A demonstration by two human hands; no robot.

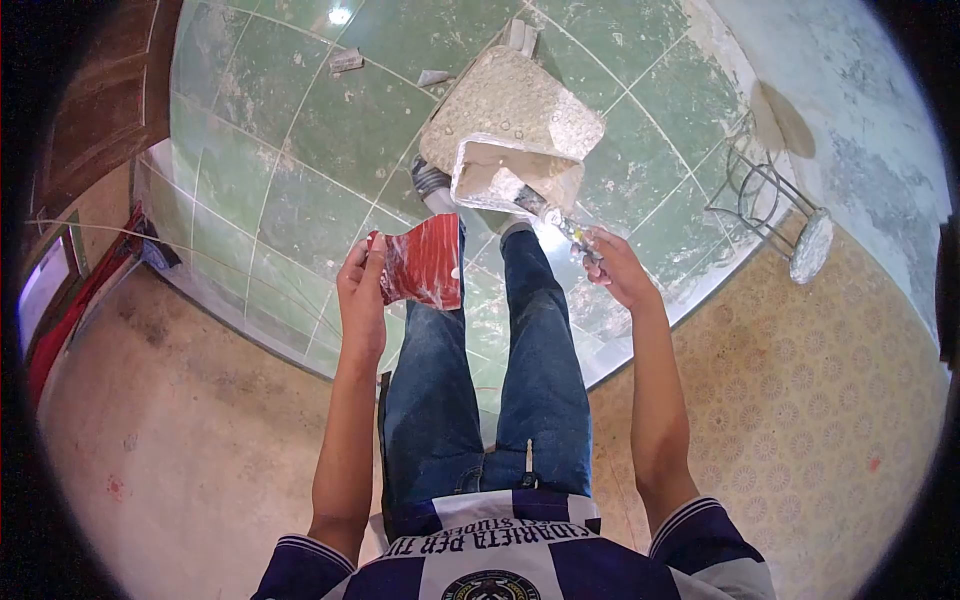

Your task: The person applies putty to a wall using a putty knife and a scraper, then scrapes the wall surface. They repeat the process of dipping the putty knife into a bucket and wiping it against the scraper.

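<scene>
My left hand [362, 282] grips a red spreader [424, 264] by its left edge, and white paste streaks its face. In my right hand [618, 268] is a putty knife [548, 214], its handle between my fingers and thumb. White paste coats the knife's blade, which points up and left over the open mouth of a rectangular tub [462, 172]. Pale residue lines the tub's inside walls. Directly behind the tub lies a broad, beige, plaster-crusted surface [510, 95].
Green floor tiles [330, 130] spotted with white surround the tub. At right, a metal-legged stool [812, 245] lies tipped near the wall [850, 90]. Small scraps [346, 61] lie on the tiles. A thin cord [190, 236] runs across at left, near a wooden door [100, 100].
</scene>
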